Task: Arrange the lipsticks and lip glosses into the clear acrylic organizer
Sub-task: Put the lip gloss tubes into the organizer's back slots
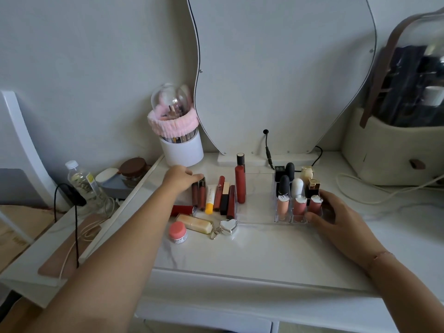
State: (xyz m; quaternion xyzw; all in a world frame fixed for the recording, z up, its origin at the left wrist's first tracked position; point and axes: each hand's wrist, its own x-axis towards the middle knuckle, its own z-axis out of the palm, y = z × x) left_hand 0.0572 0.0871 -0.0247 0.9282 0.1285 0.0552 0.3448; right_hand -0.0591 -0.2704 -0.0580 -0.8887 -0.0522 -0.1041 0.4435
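Bare desk (pixel 240 255) is noted along the front edge. The clear acrylic organizer (pixel 258 203) (right cells filled, left part open) is gripped at its near right corner by the right hand (pixel 341 217). Farther left, a dark lip gloss (pixel 202 195) is pinched at its cap by the left hand (pixel 179 177).

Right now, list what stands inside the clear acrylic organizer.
Three pink glosses in front; black, white and gold-capped lipsticks behind; a tall red gloss at left. Rear bases are covered.
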